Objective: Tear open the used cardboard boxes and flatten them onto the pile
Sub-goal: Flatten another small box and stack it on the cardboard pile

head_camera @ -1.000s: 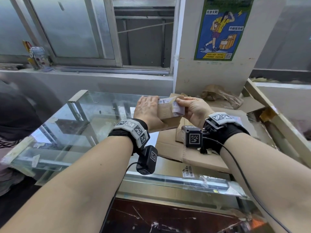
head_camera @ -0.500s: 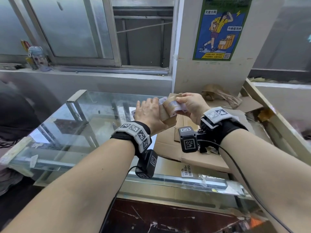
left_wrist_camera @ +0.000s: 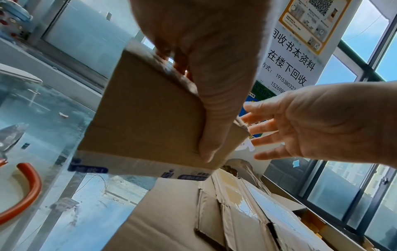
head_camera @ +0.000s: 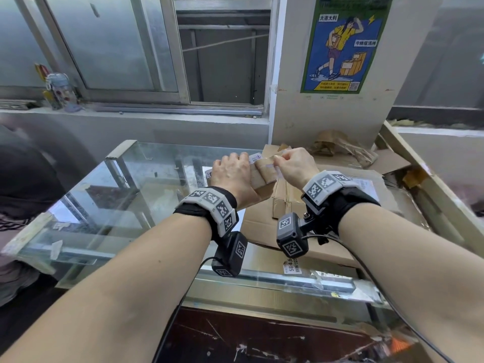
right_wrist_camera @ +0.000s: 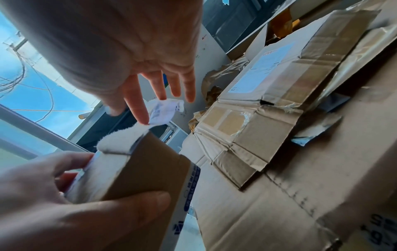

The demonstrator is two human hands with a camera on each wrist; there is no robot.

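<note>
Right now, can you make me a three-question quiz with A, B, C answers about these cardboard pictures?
1. Where does the flattened cardboard pile lie?
A on the glass counter; B on the windowsill; C on a chair.
2. What colour is the background of the poster?
A red; B blue; C pink.
3. What does the right hand do?
A pinches a white strip off the small box; B lies flat on the pile; C holds scissors.

Answers: A, the head view shows it on the glass; B, blue lies behind the drawn runner; A, thumb and finger nip the strip while the left hand grips the box.
</note>
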